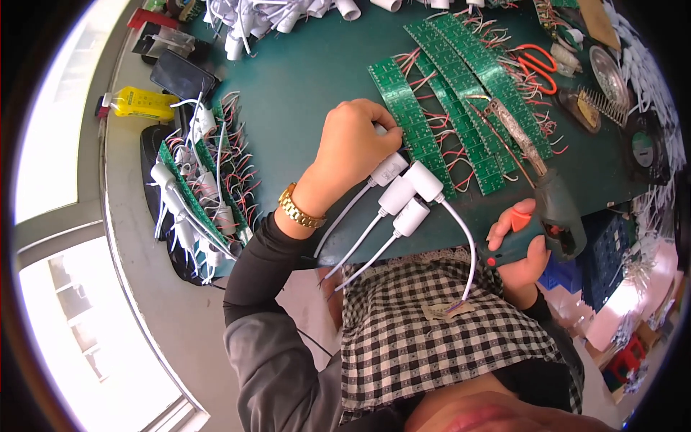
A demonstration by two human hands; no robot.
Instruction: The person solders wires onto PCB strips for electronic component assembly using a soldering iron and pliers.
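Observation:
My left hand (358, 140), a gold watch-like band at its wrist, is closed in a pinch over the near end of a green circuit board strip (410, 119). A bit of a white plastic piece shows between its fingers, mostly hidden. My right hand (520, 241) is wrapped round the green handle of a soldering gun (558, 209) with an orange trigger. Its metal tip points up-left over the board strips. Just below my left hand lie several white cylindrical housings (396, 195) with white cables, some hanging past the table edge.
More green board strips (475, 65) with red and white wires lie at centre right. Orange-handled scissors (538, 68) and a wire coil stand (603, 106) sit beyond. At left are a heap of wired boards (205, 180), a yellow bottle (144, 103) and a phone (183, 74). White housings (266, 14) pile up at the far edge.

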